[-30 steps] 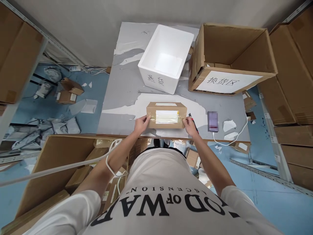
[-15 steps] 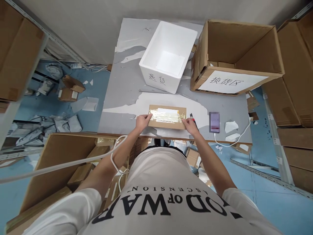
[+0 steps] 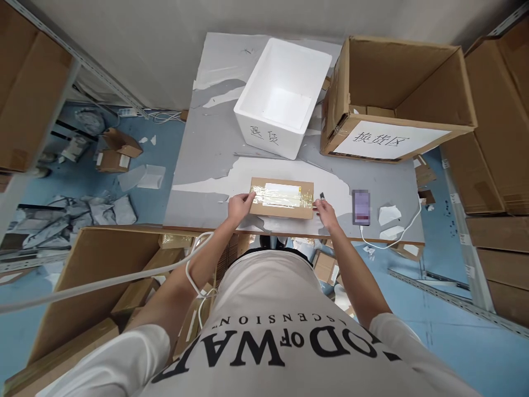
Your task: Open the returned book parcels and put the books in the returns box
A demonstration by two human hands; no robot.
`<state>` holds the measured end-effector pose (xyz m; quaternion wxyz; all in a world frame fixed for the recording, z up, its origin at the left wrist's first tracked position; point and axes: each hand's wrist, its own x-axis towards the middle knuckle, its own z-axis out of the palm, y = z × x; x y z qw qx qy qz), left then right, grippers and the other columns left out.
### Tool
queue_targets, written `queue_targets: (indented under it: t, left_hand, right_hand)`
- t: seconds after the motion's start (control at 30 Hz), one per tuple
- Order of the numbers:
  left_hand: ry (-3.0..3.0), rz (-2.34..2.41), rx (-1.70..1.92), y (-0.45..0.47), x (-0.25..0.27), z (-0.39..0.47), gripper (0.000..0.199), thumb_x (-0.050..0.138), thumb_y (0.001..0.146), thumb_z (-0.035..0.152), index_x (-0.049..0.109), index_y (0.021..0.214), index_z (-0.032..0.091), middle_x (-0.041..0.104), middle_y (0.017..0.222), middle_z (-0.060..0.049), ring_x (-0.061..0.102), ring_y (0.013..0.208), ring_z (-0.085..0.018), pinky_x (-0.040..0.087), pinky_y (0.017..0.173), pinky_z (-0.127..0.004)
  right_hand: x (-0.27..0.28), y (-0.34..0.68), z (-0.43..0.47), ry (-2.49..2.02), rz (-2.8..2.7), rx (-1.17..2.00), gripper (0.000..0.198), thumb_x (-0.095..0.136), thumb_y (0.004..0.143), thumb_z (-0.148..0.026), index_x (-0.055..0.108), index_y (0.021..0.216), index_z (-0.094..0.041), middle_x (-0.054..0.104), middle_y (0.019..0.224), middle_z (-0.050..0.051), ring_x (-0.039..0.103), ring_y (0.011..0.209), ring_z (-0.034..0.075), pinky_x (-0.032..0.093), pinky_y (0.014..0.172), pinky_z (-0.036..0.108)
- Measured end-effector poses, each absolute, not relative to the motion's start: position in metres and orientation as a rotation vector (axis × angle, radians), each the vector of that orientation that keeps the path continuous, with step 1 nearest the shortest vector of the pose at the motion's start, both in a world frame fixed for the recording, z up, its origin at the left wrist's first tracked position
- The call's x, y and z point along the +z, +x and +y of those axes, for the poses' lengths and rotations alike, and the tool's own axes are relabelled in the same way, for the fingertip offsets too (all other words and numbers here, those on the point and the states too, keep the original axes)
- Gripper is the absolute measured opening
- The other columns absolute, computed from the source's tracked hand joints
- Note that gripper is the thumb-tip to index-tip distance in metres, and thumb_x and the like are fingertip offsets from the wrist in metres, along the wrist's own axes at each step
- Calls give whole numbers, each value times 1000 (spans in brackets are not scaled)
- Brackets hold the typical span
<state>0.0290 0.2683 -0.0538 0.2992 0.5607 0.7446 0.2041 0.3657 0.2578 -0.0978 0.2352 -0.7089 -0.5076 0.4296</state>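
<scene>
Carton [image 3: 281,199] lies between both hands in the head view; left hand [image 3: 241,208] pinches its left end, right hand [image 3: 325,213] meets its right edge, hold unclear. Uneven support could let it twist; the dark-tipped tool [image 3: 322,196] beside the right fingers could nick them if brushed

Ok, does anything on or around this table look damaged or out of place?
Yes. The grey table covering looks torn: a large, ragged-edged white patch shows behind the small, taped brown cardboard box. Two irregular white scraps also lie loose to the right of the purple-screened rectangular phone, like stray litter.
</scene>
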Motion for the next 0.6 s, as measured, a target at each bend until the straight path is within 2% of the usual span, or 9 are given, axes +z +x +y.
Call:
queue_targets:
  t: [0.1, 0.2, 0.3, 0.37, 0.47, 0.6]
  left_hand:
    - [1492, 1997, 489, 28, -53, 270, 57, 39, 88, 59, 72, 76, 14, 66, 67, -6, 57, 68, -19, 36, 61, -27]
    - [1514, 2014, 417, 28, -52, 270, 62, 31, 92, 57, 73, 78, 13, 68, 70, -10, 61, 72, -22, 39, 63, -29]
    - [1539, 2007, 421, 29, -51, 261, 60, 30, 93, 56, 70, 107, 13, 73, 96, -13, 65, 91, -27, 46, 76, -33]
    - [1628, 2017, 480, 31, -50, 249, 61, 32, 94, 53, 58, 127, 10, 65, 123, -17, 60, 113, -29, 46, 89, -37]
    - [2028, 1862, 536, 36, -46, 224, 59, 37, 94, 48, 48, 136, 8, 43, 147, -19, 38, 138, -29, 35, 109, -42]
    - [2520, 1397, 411, 48, -49, 209, 51, 43, 94, 41, 49, 137, 14, 41, 149, -16, 29, 143, -28, 22, 116, -49]
  right_hand:
    - [-108, 380, 257, -2224, -1418, 938, 44, 48, 86, -53, 57, 108, -16, 63, 113, 13, 58, 107, 25, 43, 94, 38]
    - [-118, 387, 254, -2540, -1558, 819, 54, 65, 77, -40, 49, 123, -16, 54, 126, 17, 49, 121, 30, 41, 98, 41]
    - [-126, 387, 251, -2713, -1631, 831, 59, 66, 77, -34, 42, 129, -19, 49, 129, 17, 47, 124, 32, 44, 95, 43]
    - [-126, 387, 250, -2743, -1669, 832, 53, 60, 81, -29, 41, 129, -19, 49, 128, 16, 48, 122, 32, 45, 93, 44]
    - [-115, 394, 252, -2692, -1726, 843, 48, 48, 85, -21, 41, 132, -14, 51, 125, 20, 51, 118, 32, 44, 94, 46]
    - [-67, 397, 267, -2267, -1821, 665, 53, 27, 91, -19, 30, 143, -12, 51, 129, 20, 51, 119, 29, 43, 96, 47]
